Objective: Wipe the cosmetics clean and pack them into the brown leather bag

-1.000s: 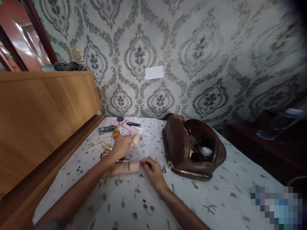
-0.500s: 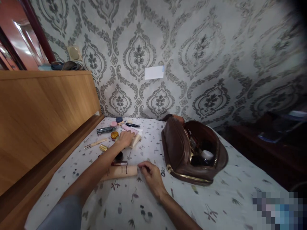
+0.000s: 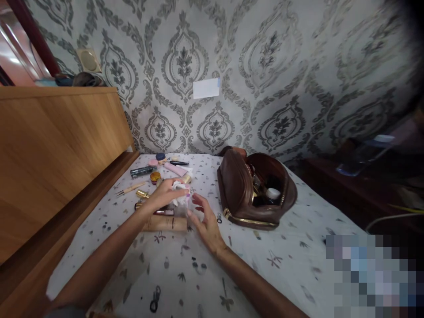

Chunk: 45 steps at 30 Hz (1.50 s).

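Holding a small white and pink packet [image 3: 180, 196] pinched in its fingers, the left hand [image 3: 164, 196] hovers just above the bed sheet [image 3: 265, 265], amid the spread of cosmetics. Packet is blurred; exact kind cannot be told. Right hand [image 3: 205, 221] is just beside it, fingers loosely spread and half raised toward the packet; contact with the packet cannot be told.

Directly below both hands: beige tube [image 3: 165, 224] lying flat on the sheet, long axis left-right. Just behind it a slim dark-and-gold stick [image 3: 155, 212], partly hidden by the left wrist.

Further back, near the wall: gold tube [image 3: 142, 193], thin brush [image 3: 130, 189], small amber jar [image 3: 155, 177], dark green tube [image 3: 143, 171], pink tube [image 3: 175, 168], black pencil [image 3: 179, 163], blue-capped pot [image 3: 160, 156].

Right of the hands, well apart from the packet: brown leather pouch [image 3: 235, 190], zip open, a white-capped item [image 3: 273, 193] visible inside.

Wooden headboard [image 3: 56, 145] along the left edge of the bed
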{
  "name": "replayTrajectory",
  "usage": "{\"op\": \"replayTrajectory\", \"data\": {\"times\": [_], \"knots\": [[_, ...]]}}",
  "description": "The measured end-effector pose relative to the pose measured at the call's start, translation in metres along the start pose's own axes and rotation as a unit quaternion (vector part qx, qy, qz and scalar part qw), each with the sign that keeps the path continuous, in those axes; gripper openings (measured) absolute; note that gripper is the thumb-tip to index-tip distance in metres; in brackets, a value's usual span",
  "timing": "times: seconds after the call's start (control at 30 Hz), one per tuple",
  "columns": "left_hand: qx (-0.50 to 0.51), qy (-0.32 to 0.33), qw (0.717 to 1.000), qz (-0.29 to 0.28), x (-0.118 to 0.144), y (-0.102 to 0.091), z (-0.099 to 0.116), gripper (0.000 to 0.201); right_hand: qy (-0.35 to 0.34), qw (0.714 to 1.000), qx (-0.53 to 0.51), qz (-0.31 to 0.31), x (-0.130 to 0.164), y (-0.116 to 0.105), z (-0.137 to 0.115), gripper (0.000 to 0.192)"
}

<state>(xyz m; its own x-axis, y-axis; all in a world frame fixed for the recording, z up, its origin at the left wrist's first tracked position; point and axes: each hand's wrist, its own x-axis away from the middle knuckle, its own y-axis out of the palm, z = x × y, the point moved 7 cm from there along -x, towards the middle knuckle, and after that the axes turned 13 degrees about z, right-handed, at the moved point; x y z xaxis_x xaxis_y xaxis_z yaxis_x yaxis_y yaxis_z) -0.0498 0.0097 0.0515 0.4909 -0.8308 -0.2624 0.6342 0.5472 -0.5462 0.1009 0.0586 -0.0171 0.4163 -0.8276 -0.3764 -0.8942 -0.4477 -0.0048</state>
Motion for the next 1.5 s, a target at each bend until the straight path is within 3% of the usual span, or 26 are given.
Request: {"op": "replayTrajectory", "data": {"times": [0.13,0.2,0.33,0.4,0.5,0.63,0.87,0.97,1.13,1.3,1.5], "knots": [[0.075,-0.089,0.993,0.003,0.039,0.012,0.009,0.038,0.097,0.988,-0.112,-0.051,0.013,0.01,-0.008,0.047],[0.078,-0.093,0.992,0.041,0.044,0.013,0.01,0.04,0.167,0.969,-0.171,-0.061,0.021,0.014,-0.007,0.049],[0.097,-0.078,0.978,0.169,0.043,0.009,0.004,0.04,0.309,0.907,-0.277,-0.068,0.042,0.024,-0.002,0.048],[0.105,-0.067,0.976,0.181,0.046,0.016,0.001,0.04,0.341,0.885,-0.312,-0.059,0.049,0.028,0.0,0.047],[0.099,-0.014,0.985,0.14,0.059,0.035,0.005,0.041,0.354,0.87,-0.341,-0.025,0.053,0.026,0.006,0.045],[0.064,0.08,0.989,0.108,0.083,0.049,0.016,0.039,0.35,0.873,-0.339,0.022,0.05,0.017,0.018,0.043],[-0.03,0.135,0.989,0.044,0.112,0.061,0.021,0.045,0.34,0.869,-0.351,0.074,0.043,0.004,0.026,0.036],[-0.047,0.155,0.985,0.065,0.126,0.055,0.015,0.044,0.349,0.857,-0.367,0.095,0.038,-0.003,0.03,0.035],[-0.061,0.154,0.976,0.138,0.144,0.023,0.001,0.028,0.346,0.857,-0.369,0.096,0.029,-0.014,0.033,0.037],[-0.133,0.083,0.987,0.047,0.141,0.01,-0.018,0.024,0.381,0.833,-0.394,0.076,0.031,-0.012,0.031,0.037],[-0.155,0.1,0.979,0.084,0.121,0.006,-0.027,0.026,0.397,0.827,-0.395,0.045,0.035,-0.006,0.027,0.032]]}}
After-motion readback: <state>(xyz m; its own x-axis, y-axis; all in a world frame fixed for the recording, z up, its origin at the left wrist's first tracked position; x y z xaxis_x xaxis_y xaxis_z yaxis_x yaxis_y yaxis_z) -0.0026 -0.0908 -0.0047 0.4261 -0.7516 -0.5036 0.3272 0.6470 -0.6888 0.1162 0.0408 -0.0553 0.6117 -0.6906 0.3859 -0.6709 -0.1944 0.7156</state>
